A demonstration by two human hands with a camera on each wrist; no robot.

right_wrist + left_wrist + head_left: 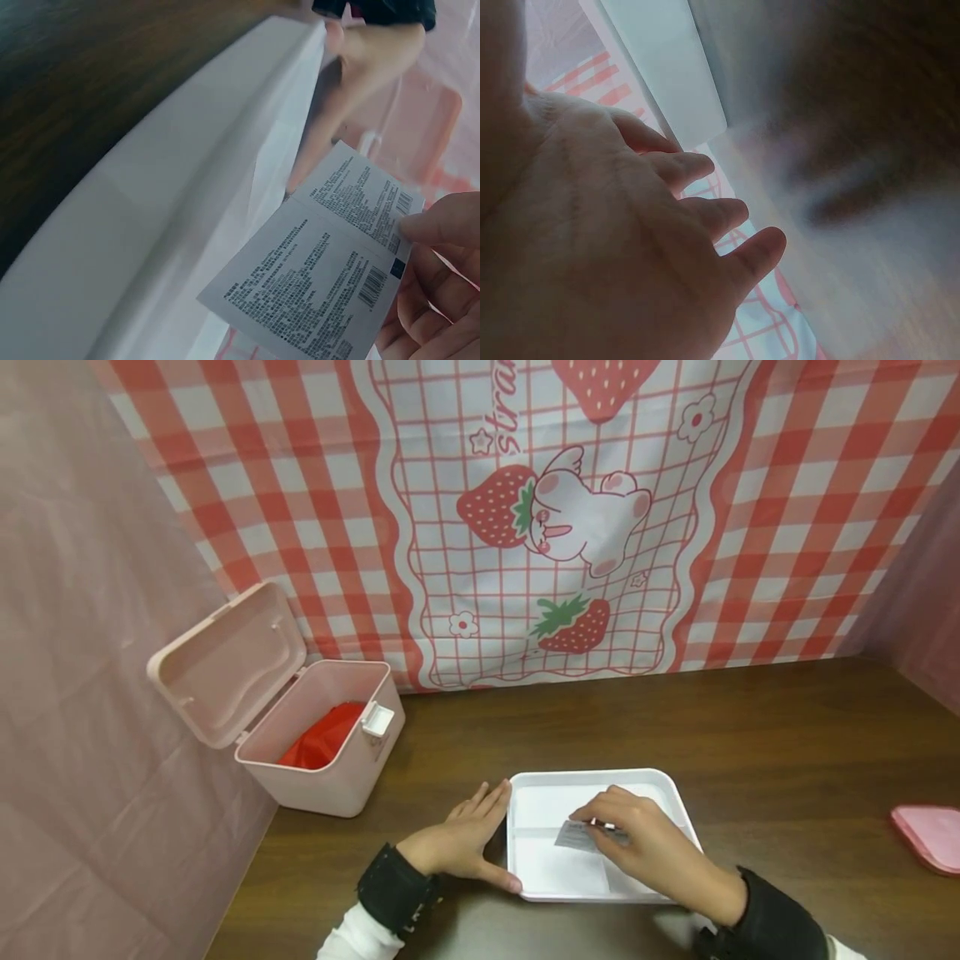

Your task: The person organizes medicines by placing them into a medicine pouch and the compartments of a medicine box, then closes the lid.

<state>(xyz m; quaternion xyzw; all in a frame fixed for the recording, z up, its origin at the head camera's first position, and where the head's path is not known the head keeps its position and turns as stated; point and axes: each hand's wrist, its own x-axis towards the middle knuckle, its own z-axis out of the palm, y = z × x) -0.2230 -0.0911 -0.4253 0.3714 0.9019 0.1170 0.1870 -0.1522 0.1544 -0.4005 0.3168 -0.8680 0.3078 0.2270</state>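
A white divided tray (585, 775) lies on the table in front of me. My left hand (468, 839) rests along its left edge, fingers extended and thumb near the front corner. Above the tray, my right hand (645, 839) pinches a flat printed packet (300, 270) between thumb and fingers. Small dark text, barcodes and a faint dividing line show on the packet's pale face in the right wrist view. The left wrist view shows the left hand's spread fingers beside the tray wall (675, 67).
At the left stands a pink box (367, 777) with its lid (232, 660) raised and red material (330, 735) inside. A pink flat item (930, 835) lies at the far right. Behind the wooden table (480, 727) hangs a checked strawberry cloth (330, 527).
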